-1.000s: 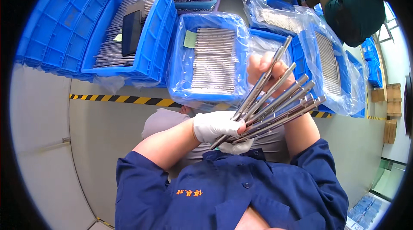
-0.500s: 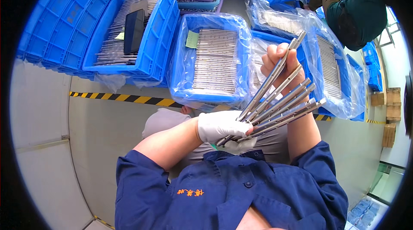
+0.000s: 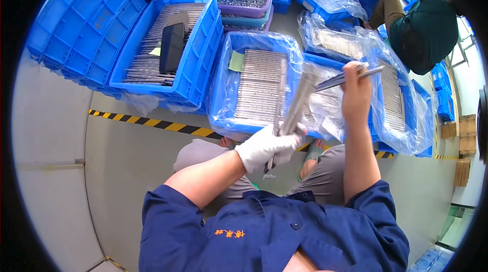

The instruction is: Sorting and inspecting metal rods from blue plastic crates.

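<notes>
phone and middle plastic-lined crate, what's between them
In the head view, the blue side wall of the crate holding the phone stands there.

You wear this view on your head: it comes from the left of two side-by-side fisheye cameras, close above your navy shirt (image 3: 203, 246), which fills the near edge. It faces down and outward — over your left hand (image 3: 268, 147) and right hand (image 3: 357, 96) in the middle, then on to the blue crates (image 3: 199, 58) on the far side. The lens takes in a lot, from the white panel (image 3: 48, 119) on the left to the co-worker (image 3: 424, 33) on the far right. Your view is upright and unmirrored, with straight edges bowing toward its dark round rim.
</notes>
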{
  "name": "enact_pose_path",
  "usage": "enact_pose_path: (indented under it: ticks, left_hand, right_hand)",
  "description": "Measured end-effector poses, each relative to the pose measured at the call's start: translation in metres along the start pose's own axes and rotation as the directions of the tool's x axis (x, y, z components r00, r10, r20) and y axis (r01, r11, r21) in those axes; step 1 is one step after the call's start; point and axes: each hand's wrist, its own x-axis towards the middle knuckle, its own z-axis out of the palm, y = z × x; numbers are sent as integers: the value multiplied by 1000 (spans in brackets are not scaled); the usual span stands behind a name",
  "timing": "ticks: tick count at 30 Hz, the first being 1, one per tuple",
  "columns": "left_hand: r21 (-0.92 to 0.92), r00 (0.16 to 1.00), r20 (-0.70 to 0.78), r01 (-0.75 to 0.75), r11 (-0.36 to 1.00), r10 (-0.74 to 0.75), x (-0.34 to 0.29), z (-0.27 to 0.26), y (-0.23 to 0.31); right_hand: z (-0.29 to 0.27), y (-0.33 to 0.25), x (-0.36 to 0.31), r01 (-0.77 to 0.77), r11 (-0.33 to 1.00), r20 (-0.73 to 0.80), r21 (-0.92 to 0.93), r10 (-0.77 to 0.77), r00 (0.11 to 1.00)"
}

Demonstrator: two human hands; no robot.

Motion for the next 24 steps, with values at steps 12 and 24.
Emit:
enact_pose_path:
  ticks: [12,24]
  left_hand:
    - [-164,988,-151,-20,986,-5,17,-28,6]
    - [-184,983,-183,-36,982,2,21,-19,-19]
  right_hand:
    - [48,1,-85,862,495,708,-111,-569,418]
    - [-13,-2,-156,618,709,681,-340,-268,682]
